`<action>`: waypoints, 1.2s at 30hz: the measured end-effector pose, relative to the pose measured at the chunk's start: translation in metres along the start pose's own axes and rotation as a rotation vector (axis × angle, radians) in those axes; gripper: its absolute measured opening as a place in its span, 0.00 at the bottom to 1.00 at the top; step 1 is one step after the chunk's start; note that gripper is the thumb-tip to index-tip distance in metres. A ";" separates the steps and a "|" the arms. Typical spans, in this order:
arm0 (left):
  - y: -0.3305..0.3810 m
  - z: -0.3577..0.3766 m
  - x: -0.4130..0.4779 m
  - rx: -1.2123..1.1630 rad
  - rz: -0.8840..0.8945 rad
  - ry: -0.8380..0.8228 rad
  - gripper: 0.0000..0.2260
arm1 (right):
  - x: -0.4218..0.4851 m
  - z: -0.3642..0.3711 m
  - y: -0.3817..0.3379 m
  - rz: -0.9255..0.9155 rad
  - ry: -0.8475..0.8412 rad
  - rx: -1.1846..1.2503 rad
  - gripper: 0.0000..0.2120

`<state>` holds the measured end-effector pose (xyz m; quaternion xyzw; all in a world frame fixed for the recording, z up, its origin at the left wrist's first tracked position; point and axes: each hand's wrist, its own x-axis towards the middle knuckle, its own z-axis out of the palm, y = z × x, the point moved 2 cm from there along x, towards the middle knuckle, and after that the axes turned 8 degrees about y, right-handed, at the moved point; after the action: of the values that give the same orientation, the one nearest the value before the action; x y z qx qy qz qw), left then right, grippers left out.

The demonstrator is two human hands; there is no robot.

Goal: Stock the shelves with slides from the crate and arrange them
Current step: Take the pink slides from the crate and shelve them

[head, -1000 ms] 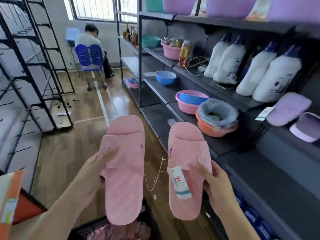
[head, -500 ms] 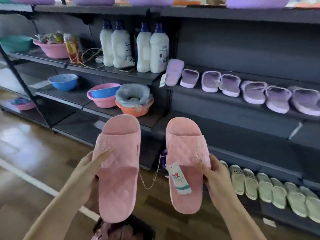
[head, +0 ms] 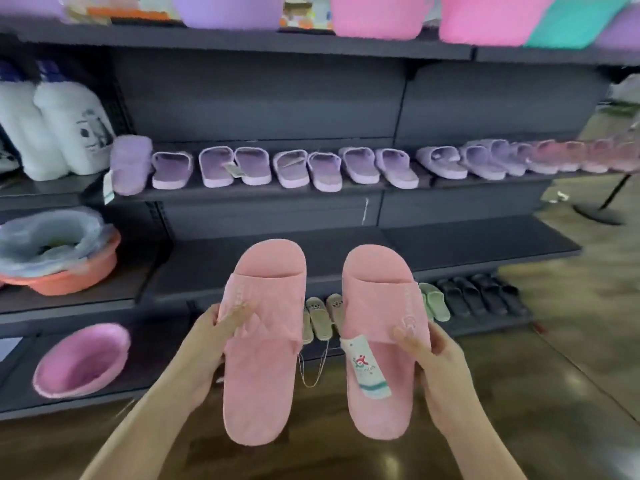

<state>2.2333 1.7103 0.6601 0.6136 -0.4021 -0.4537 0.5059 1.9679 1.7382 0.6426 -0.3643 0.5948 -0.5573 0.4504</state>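
left hand (head: 207, 344) grips one pink slide (head: 263, 368), right hand (head: 434, 362) grips its tagged partner (head: 379, 306); a string (head: 311, 385) links the pair. long axes run parallel, toes pointing away at the bare middle shelf (head: 478, 242) straight ahead; both hands lie about equally near it.

Pair of pink rubber slides (head: 258, 358), straps diamond-quilted. White paper tag (head: 367, 370): red logo, teal stripes. Row of lilac plastic slides (head: 298, 168) on dark grey metal shelf (head: 259, 194). Pale green slides (head: 434, 301); black slides (head: 481, 296).
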 end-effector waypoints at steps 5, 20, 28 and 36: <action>0.005 0.097 -0.003 0.061 -0.064 -0.092 0.26 | 0.021 -0.081 -0.004 -0.011 0.135 0.012 0.42; -0.008 0.259 0.038 0.036 -0.189 0.053 0.21 | 0.129 -0.197 -0.006 -0.007 0.217 -0.004 0.40; -0.007 0.218 0.092 -0.039 -0.221 0.098 0.25 | 0.186 -0.124 0.000 0.008 0.120 -0.045 0.19; -0.020 0.104 0.189 -0.056 -0.314 0.284 0.26 | 0.231 0.025 0.012 0.017 0.003 -0.082 0.45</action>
<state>2.1837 1.5071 0.6041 0.7123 -0.2135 -0.4467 0.4974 1.9164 1.5147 0.6017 -0.3764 0.6208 -0.5294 0.4389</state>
